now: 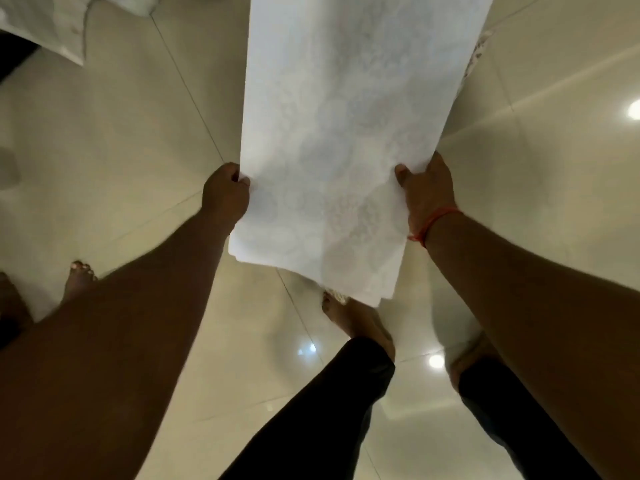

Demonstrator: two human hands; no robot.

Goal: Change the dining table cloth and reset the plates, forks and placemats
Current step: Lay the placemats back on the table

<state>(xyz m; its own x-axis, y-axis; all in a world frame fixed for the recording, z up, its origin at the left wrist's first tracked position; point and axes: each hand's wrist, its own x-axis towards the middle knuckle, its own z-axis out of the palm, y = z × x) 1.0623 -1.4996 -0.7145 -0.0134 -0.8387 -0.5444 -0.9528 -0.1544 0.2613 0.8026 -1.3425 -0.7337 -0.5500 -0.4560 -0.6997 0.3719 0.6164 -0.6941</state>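
Above floor (pixel 114 140) | left hand (pixel 225 194), right hand (pixel 427 188) grip folded cloth (pixel 332 133) side edges

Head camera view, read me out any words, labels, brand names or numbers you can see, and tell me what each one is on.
There is no readable text in this view.
The folded white cloth, gripped by the left hand and the right hand, shows only a faint woven pattern, no letters.
The red thread on the right wrist is plain.
The floor tiles carry only light reflections.
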